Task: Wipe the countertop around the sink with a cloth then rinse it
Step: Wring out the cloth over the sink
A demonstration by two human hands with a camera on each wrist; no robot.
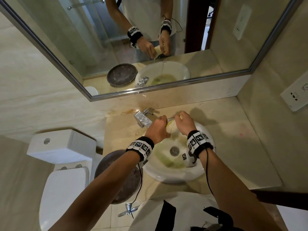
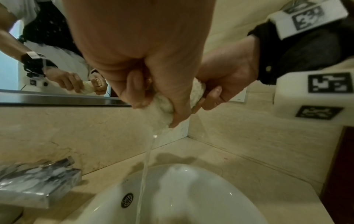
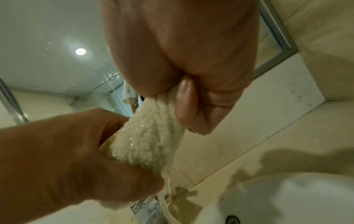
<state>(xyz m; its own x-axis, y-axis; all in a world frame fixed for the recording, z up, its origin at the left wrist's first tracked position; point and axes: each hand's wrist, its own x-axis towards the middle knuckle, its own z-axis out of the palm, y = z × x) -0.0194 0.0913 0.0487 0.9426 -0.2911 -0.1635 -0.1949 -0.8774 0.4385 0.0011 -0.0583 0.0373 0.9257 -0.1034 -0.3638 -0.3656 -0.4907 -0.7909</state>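
Note:
A wet, pale yellow fluffy cloth (image 1: pixel 171 127) is twisted into a roll above the far rim of the white round sink (image 1: pixel 198 174). My left hand (image 1: pixel 157 129) grips its left end and my right hand (image 1: pixel 184 121) grips its right end. In the left wrist view the cloth (image 2: pixel 162 109) bulges from the left hand (image 2: pixel 153 94), and a thin stream of water (image 2: pixel 145 169) runs from it into the sink (image 2: pixel 182 194). The right wrist view shows the cloth (image 3: pixel 151 136) stretched between the right hand (image 3: pixel 193 106) and the left hand (image 3: pixel 76 151), dripping.
A chrome faucet (image 1: pixel 143 120) stands left of the sink on the beige marble countertop (image 1: pixel 233 139). A dark round tray (image 1: pixel 118 177) lies at the counter's left end, beside a white toilet (image 1: pixel 63 164). A mirror (image 1: pixel 150 39) hangs behind. Yellowish water pools around the drain (image 1: pixel 174 150).

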